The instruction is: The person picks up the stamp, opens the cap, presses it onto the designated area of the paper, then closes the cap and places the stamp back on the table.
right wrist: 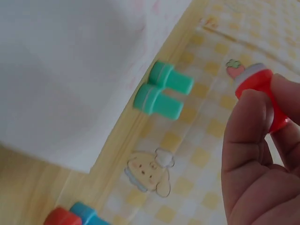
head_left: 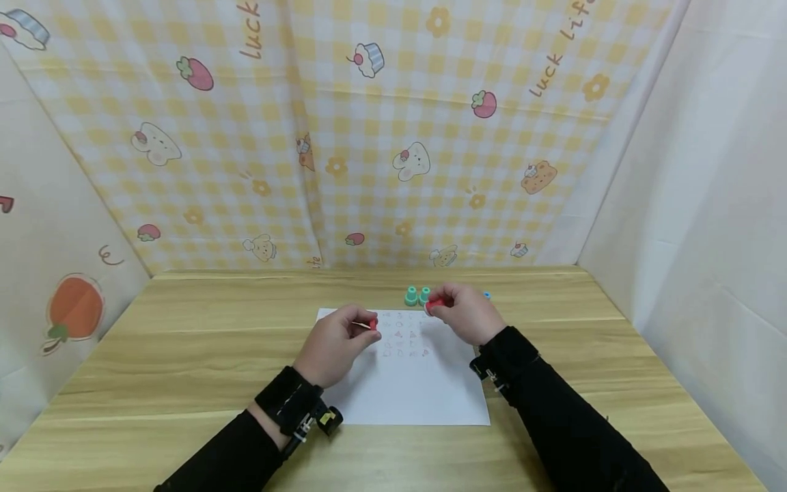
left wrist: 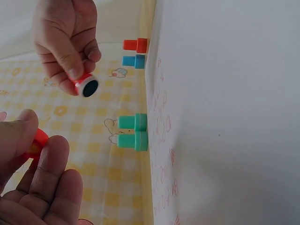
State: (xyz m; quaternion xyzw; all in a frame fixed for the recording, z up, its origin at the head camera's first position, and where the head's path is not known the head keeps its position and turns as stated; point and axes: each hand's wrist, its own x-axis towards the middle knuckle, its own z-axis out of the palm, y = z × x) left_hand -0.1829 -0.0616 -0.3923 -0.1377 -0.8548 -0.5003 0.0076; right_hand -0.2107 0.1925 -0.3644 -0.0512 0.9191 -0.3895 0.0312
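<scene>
My left hand (head_left: 335, 347) pinches a small red cap (left wrist: 38, 143) between thumb and fingertips, over the left part of a white sheet of paper (head_left: 418, 400). Above the paper's far edge, my right hand (head_left: 468, 316) grips a red stamp (right wrist: 265, 84) with a white rim. In the left wrist view its round dark face shows, uncovered. Rows of small reddish stamped marks (head_left: 399, 335) run across the upper part of the sheet. Close by the right hand, two green stamps (right wrist: 161, 101) stand side by side at the paper's far edge.
Further right along the back stand a blue stamp (left wrist: 133, 61) and another red stamp (left wrist: 135, 45), mostly behind the right hand in the head view. A yellow checked cloth (head_left: 369, 205) hangs behind the wooden table (head_left: 203, 355), with white cloth (head_left: 695, 205) at the right side.
</scene>
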